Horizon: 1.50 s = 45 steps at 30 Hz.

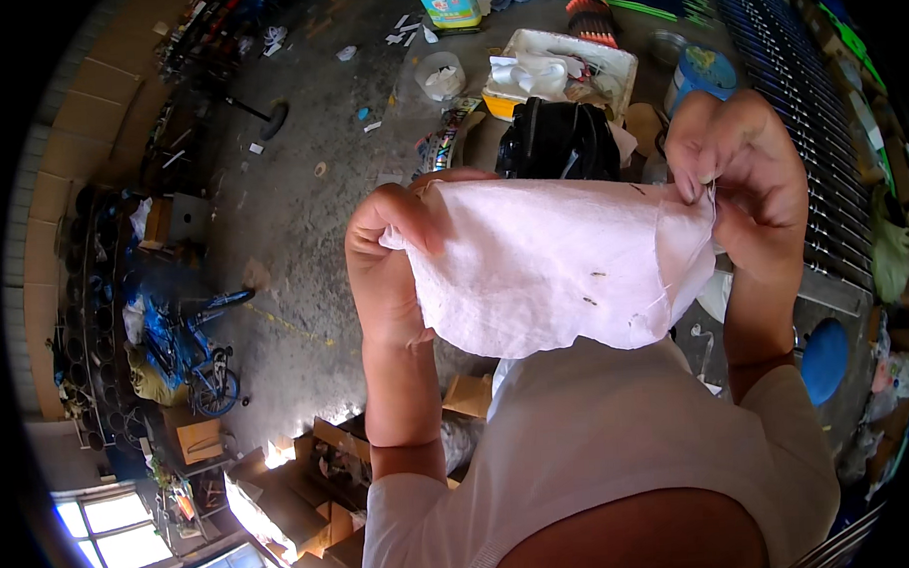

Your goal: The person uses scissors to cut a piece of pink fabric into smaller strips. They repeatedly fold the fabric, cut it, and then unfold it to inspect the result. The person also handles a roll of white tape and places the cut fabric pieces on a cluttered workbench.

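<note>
Head view. Both hands raised in front of the chest, a pale pink cloth [554, 265] stretched between them. Left hand [389, 261] closed on the cloth's left edge, thumb over the front, fingers curled behind. Right hand [741, 179] pinches the cloth's upper right corner between thumb and fingertips; the remaining fingers are folded in. Cloth hangs roughly flat, lower edge curved and loose, a few small dark specks and loose threads on its face. It hides most of what lies directly behind it.

Surface: bare grey concrete floor [292, 210], dusty, littered with small scraps of paper and debris.

Just beyond the cloth's top edge, a black bag-like object [558, 140]. Beyond that, a white tray [612, 73] holding crumpled white material and mixed small items, with a yellow piece under its near-left corner. Left of the tray, a clear round tub [439, 76]. At the top edge, a yellow-and-green jug [449, 4]. Right of the tray, a blue round tin [702, 73].

Right side: a long stack of dark blue slatted panels [820, 131] running toward the rim. A blue round stool seat [824, 359] near the right forearm.

Left side: a blue bicycle [191, 348] beside cluttered racks. Lower left: open cardboard boxes [322, 489], and bright windows [123, 536] at the rim.
</note>
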Available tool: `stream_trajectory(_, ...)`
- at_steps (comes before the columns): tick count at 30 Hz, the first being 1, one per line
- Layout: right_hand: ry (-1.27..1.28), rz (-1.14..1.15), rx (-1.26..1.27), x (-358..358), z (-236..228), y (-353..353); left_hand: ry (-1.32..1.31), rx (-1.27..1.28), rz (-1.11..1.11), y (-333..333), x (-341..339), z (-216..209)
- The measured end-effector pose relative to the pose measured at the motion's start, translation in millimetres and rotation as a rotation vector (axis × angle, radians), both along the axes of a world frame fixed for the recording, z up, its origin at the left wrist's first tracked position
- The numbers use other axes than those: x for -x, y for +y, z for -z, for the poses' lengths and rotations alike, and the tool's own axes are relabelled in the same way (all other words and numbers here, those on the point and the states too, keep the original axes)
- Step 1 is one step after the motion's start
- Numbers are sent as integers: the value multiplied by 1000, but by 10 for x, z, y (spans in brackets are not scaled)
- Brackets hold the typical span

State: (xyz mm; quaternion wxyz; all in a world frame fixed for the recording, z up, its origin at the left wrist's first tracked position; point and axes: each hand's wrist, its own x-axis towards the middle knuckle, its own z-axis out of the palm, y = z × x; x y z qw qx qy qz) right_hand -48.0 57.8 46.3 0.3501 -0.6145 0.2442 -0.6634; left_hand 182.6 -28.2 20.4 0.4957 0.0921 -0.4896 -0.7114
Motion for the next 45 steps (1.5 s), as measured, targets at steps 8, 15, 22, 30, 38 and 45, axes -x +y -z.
stream_trajectory(8, 214, 151, -42, 5, -10, 45, 2, -86, -14, 58, 12, 11)
stream_trajectory(15, 184, 192, -56, -100, 12, 43, 66, -143, 82, 37, -34, 67)
stream_trajectory(22, -65, 144, -20, -251, 87, 32, -1, -98, 88, 52, -93, 88)
stream_trajectory(30, 77, 115, 153, -29, 152, 20, -28, -79, 44, 49, -121, 153)
stream_trajectory(38, 141, 264, 154, -57, 81, 109, -10, -145, 53, 52, -106, 181)
stream_trajectory(45, 169, 317, 172, -87, 63, 160, -15, -119, 39, 77, -121, 226)
